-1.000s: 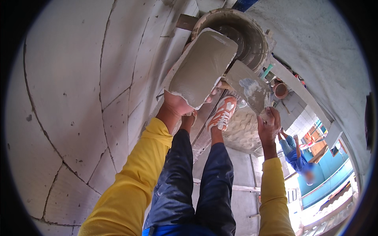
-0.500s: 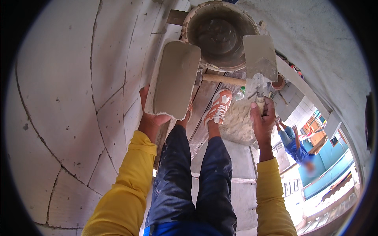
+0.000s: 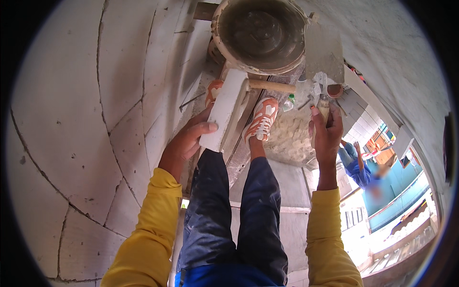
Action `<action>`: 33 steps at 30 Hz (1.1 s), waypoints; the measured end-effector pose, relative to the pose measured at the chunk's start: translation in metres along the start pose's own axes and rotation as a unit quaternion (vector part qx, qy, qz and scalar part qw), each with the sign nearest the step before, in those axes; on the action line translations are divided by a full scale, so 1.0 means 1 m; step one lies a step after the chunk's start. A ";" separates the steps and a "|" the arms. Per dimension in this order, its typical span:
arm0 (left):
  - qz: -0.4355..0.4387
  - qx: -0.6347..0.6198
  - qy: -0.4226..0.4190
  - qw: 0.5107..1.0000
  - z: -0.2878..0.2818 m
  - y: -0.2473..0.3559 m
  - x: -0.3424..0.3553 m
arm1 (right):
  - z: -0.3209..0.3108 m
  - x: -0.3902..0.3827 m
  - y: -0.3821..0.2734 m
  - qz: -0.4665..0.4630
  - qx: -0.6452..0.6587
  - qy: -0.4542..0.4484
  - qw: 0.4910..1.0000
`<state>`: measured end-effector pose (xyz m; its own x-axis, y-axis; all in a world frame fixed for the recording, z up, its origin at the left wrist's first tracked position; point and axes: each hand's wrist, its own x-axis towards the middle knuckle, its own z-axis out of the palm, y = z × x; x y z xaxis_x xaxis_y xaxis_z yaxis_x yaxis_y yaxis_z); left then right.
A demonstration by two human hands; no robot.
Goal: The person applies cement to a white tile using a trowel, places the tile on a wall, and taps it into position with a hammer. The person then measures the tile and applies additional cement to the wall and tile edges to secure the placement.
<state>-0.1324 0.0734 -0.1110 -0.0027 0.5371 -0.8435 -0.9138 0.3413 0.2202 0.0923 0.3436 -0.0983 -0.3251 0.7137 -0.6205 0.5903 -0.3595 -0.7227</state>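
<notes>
My left hand [image 3: 187, 137] grips a pale, light concrete block [image 3: 224, 112], thumb on its near end. The block is tilted on edge, with a narrow white side toward me; its broad mortar-coated face is now out of sight. In my right hand [image 3: 327, 138] is a trowel, its handle wrapped by my fingers and its flat grey blade [image 3: 325, 50] pointing away from me. Wet mortar clings near the blade's neck. Beyond the block, between both hands, stands a round tub [image 3: 251, 70] with wet grey mortar inside.
A wooden-handled tool [image 3: 272, 86] lies across the planks [image 3: 241, 155], partly hidden by the block. Near my right shoe [image 3: 262, 119] is a green-and-clear bottle [image 3: 289, 102]. A block wall [image 3: 71, 119] rises close on the left. Another person [image 3: 358, 172] is farther off at right.
My left hand has turned the block from its mortar-covered broad face to its narrow side. My right hand and the trowel are slightly farther right.
</notes>
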 end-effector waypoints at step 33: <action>0.123 0.064 0.266 0.954 -0.032 -0.039 0.163 | 0.019 0.001 -0.020 -0.011 -0.115 -0.055 0.992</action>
<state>-0.1100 0.1225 -0.2726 -0.4480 0.1579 -0.8800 -0.8016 0.3649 0.4736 0.0664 0.3402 -0.0907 -0.4113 0.6450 -0.6441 0.7307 -0.1890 -0.6560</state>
